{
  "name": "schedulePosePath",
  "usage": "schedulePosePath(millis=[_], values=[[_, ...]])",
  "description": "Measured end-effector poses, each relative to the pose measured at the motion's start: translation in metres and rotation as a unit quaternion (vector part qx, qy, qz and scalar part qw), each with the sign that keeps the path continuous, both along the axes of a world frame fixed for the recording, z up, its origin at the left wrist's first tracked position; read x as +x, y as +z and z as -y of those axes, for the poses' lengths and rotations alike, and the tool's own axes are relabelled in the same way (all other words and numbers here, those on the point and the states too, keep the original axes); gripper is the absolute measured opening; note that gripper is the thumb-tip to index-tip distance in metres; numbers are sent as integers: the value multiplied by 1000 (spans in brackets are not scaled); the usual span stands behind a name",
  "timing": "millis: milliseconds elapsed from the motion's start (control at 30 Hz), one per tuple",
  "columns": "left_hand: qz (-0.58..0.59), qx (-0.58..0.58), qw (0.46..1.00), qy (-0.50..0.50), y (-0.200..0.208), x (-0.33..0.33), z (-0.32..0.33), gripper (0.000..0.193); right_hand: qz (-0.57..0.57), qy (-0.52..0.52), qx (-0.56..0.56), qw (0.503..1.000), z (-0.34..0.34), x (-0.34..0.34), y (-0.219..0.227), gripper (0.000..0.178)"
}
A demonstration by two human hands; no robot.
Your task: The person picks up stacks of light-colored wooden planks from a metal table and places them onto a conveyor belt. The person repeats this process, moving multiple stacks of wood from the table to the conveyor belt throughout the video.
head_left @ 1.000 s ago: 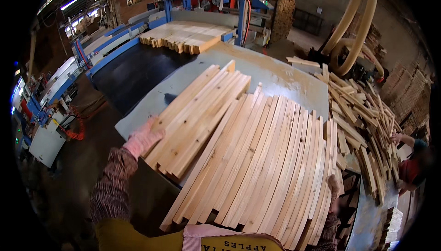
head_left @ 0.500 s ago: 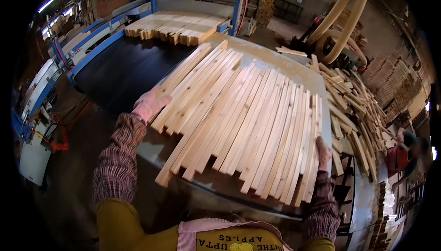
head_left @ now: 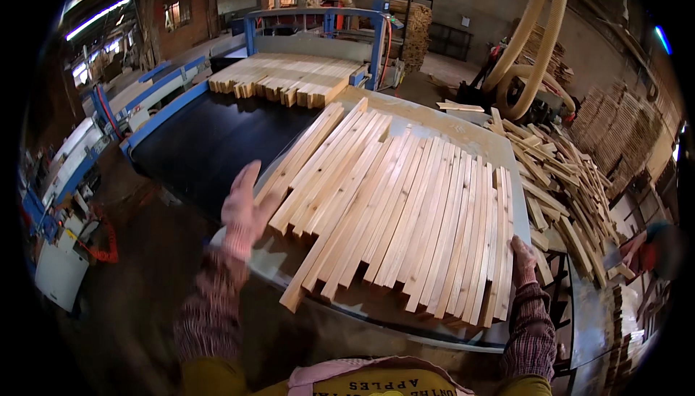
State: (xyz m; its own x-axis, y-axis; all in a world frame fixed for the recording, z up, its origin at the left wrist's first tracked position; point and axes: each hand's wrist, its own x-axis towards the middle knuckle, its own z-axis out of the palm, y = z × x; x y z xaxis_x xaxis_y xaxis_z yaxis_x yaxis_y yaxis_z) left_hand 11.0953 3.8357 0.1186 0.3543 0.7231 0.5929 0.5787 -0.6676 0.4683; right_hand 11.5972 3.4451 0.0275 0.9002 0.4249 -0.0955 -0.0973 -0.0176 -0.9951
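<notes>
A broad row of pale wooden strips (head_left: 405,226) lies side by side on a grey table (head_left: 463,129), their near ends uneven. My left hand (head_left: 245,204), in a pinkish glove, is spread by the outermost strip on the left; its thumb side is close to the wood, and whether it touches cannot be told. On the opposite side, my right hand (head_left: 524,260) rests against the outer edge of the rightmost strips, not wrapped round them; its fingers are partly hidden.
Beyond a black belt (head_left: 217,132), an even row of boards (head_left: 289,74) lies before a blue-framed machine (head_left: 318,34). A heap of loose wood pieces (head_left: 561,179) is at the right, below thick hoses (head_left: 525,34). Another person (head_left: 648,251) is at the far right.
My left hand has come off the left strips' near ends and opened outward. My right hand stays at the right edge. The whole view has shifted, the strips now sitting lower and further right.
</notes>
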Motion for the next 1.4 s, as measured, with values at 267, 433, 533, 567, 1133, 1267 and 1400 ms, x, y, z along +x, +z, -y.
schedulePosePath(millis=[267, 433, 533, 567, 1133, 1267, 1400], values=[[-12, 224, 962, -159, -42, -1, 139, 74, -12, 47, 41, 998, 4, -2, -4, 58], [-88, 234, 955, -160, -33, 35, 116, 65, 6, 42, 40, 998, 0, -3, -1, 58], [-151, 199, 953, -172, -16, 32, 115, 67, -5, 69, 53, 996, -4, 6, -10, 56], [-159, 212, 948, -175, -8, 30, 111, 69, 16, 60, 51, 997, -3, 8, -13, 56], [64, -449, 838, -302, -70, 106, -217, 48, 357, 148, -578, 718, -12, -19, 66, 29], [50, -425, 848, -314, -70, 83, -195, 31, 516, 162, -554, 633, -11, -20, 60, 16], [48, -437, 838, -323, -73, 67, -172, 58, 428, 109, -607, 661, -14, -19, 54, 19]])
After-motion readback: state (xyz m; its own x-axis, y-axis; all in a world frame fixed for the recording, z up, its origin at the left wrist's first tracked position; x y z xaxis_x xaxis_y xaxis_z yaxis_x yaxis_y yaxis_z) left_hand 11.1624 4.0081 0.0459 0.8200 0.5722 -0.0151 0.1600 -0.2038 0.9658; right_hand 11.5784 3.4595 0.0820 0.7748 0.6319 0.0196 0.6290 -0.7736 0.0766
